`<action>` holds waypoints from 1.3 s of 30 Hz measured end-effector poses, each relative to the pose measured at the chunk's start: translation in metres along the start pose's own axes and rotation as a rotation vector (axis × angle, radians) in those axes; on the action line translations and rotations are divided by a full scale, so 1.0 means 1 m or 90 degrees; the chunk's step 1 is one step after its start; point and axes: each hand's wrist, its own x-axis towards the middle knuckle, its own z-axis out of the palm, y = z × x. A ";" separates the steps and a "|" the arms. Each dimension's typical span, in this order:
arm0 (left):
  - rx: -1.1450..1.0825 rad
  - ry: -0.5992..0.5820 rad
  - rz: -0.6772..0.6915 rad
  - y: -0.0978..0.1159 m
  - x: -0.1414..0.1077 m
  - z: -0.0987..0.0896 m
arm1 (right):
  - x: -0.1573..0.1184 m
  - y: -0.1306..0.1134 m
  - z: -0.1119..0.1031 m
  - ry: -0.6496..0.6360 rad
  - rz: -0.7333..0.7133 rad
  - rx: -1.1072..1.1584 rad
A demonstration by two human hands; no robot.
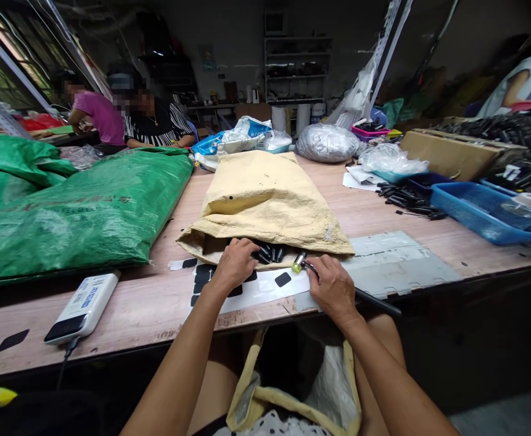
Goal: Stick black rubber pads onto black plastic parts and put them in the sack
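A pale yellow woven sack (265,188) lies flat on the table with its mouth towards me, and several small black cylindrical parts (272,252) show inside the opening. At the left of that mouth is my left hand (235,264), fingers curled beside the black parts; what they pinch is hidden. My right hand (333,287) is closed around a long thin black rod (378,301), which sticks out past the table edge on the right. By the rod's other end, a small silver and yellow-green piece (298,263) sits at the sack's lip.
A white strip with black rounded stickers (283,279) lies under my hands, beside a grey board (396,266). Left are a green sack (88,212) and a white device with a cable (83,306). A blue tray (474,218) stands right. An open sack (351,393) hangs at my lap. People sit across.
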 end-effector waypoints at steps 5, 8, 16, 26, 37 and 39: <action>0.012 -0.033 -0.009 -0.013 0.006 0.009 | 0.000 0.000 0.000 -0.002 0.005 0.004; -0.018 -0.015 -0.005 -0.009 -0.001 0.004 | 0.000 0.001 0.001 0.006 -0.002 0.007; -0.174 -0.037 0.056 0.026 -0.043 0.007 | 0.000 0.000 0.001 0.017 -0.009 0.001; -0.271 0.015 -0.036 0.021 -0.051 0.026 | 0.005 0.003 -0.005 0.009 -0.019 0.073; -0.295 0.018 -0.049 0.021 -0.051 0.027 | -0.003 -0.052 -0.019 -0.061 -0.078 0.319; -0.293 0.022 -0.044 0.020 -0.051 0.028 | -0.005 -0.055 -0.016 -0.068 -0.079 0.313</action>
